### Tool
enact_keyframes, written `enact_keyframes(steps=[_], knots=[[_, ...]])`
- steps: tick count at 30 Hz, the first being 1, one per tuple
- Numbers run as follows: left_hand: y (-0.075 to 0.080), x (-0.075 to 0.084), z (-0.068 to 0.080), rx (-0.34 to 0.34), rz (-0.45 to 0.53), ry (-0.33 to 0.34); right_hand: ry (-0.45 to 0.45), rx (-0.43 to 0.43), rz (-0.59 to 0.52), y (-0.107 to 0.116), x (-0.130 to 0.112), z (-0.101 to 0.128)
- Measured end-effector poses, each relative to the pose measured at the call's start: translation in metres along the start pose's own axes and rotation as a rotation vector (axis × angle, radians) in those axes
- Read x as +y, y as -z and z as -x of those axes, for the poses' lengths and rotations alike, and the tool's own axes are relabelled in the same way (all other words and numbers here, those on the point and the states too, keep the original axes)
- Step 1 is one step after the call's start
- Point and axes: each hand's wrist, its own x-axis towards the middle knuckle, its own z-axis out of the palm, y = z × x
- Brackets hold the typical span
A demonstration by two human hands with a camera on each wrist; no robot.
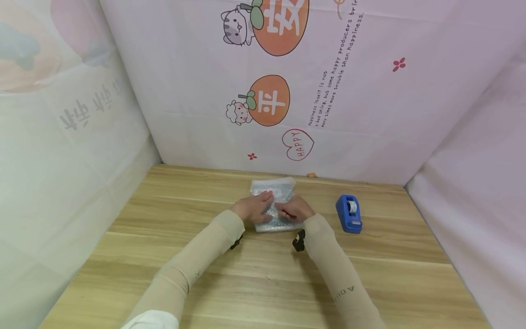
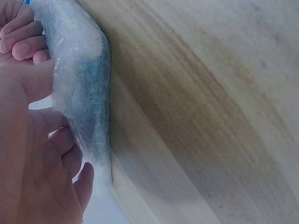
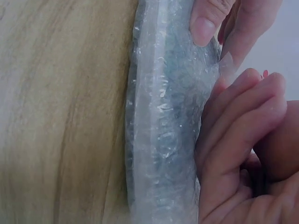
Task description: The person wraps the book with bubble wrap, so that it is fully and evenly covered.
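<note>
A flat package in clear bubble wrap [image 1: 273, 183] lies on the wooden table, with something bluish showing through the wrap. My left hand [image 1: 256, 208] rests on its left side, fingers spread and thumb toward the middle. On the right side, my right hand [image 1: 296, 209] presses its curled fingers against the top of the wrap. The right wrist view shows the bubble-wrapped edge [image 3: 161, 121] close up, and a small clear flap [image 3: 227, 64] sticks up between the two hands. From the left wrist, the package [image 2: 91, 79] appears edge-on beside my fingers.
A blue tape dispenser [image 1: 349, 214] with a roll in it stands on the table [image 1: 255, 283] to the right of the package. A printed white cloth [image 1: 353, 151] hangs behind the table's far edge, and more cloth lines both sides.
</note>
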Motion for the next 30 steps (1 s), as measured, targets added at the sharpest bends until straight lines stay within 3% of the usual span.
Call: enact_keyframes(steps=[4, 9, 11, 16, 18, 30], knots=[[0.0, 0.0, -0.001, 0.006, -0.005, -0.001, -0.004, 0.046, 0.097, -0.001, -0.002, -0.001], [0.0, 0.0, -0.001, 0.006, 0.0, 0.003, 0.018, 0.197, 0.503, 0.001, -0.008, -0.003], [0.0, -0.001, -0.002, 0.006, -0.005, 0.004, 0.074, 0.234, 0.625, 0.003, -0.009, -0.005], [0.0, 0.0, -0.002, -0.009, -0.008, 0.012, 0.277, 0.221, 0.617, 0.011, 0.001, -0.017], [-0.001, 0.0, -0.001, -0.012, -0.003, 0.011, 0.318, 0.217, 0.595, 0.013, 0.006, -0.021], [-0.002, -0.001, -0.002, -0.012, -0.029, 0.013, 0.326, 0.213, 0.621, 0.016, 0.02, -0.028]])
